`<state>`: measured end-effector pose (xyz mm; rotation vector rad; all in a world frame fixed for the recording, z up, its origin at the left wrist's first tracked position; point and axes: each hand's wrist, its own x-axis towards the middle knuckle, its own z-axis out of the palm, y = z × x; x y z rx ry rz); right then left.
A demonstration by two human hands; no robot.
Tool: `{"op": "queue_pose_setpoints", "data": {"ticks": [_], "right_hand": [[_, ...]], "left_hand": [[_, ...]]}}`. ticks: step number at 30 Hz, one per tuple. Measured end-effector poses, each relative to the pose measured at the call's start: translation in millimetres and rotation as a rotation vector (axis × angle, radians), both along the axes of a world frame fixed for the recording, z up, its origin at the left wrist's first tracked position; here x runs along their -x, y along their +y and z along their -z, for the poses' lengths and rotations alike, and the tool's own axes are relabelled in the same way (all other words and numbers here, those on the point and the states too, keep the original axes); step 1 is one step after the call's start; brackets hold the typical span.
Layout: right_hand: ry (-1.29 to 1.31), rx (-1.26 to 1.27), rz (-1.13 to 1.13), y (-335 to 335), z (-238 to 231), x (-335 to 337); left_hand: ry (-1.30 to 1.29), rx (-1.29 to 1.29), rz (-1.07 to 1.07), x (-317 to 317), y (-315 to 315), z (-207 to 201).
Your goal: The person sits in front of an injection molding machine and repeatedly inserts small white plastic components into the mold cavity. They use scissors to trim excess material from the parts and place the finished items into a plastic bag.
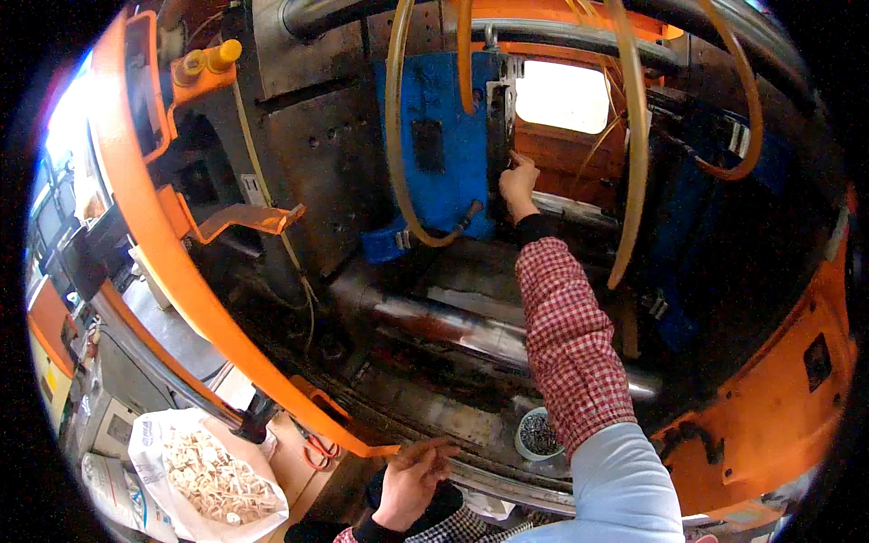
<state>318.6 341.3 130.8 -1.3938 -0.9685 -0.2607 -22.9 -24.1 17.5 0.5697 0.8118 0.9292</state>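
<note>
One o'clock: my right grip point(519, 188), half-curled by the blue block point(458, 156), contents unclear; six: left grip point(413, 481), loosely open; seven: printed bag point(152, 457).

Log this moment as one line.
right hand: at edge of blue block; left hand: beside orange bar; bowl: beside right sleeve; sack: lower left

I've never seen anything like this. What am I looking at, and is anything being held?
No robot here: a person works bare-handed, filmed by a wide head camera that bends straight edges. The right hand reaches into a large machine, near the edge of a blue block. The left hand is by the lower end of a curved orange frame. I see nothing held in either, though I can't tell whether they touch those parts. A bowl of grey bits sits on the machine's lower ledge, and a white sack of pale scraps stands at lower left.
</note>
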Motion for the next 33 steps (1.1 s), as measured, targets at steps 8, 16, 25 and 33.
{"op": "queue_pose_setpoints", "data": {"ticks": [8, 16, 25, 33], "right_hand": [[-0.267, 0.143, -0.210, -110, -14, 66], [-0.562, 0.548, -1.006, -305, 21, 164], [-0.659, 0.391, -0.945, -292, 19, 152], [-0.105, -0.175, 0.181, -108, -27, 31]], "left_hand": [[0.103, -0.187, -0.041, -5, 26, -14], [-0.106, -0.212, -0.017, -30, 45, -36], [-0.233, -0.161, -0.081, -33, 50, -39], [-0.145, -0.353, 0.167, -9, 35, -2]]}}
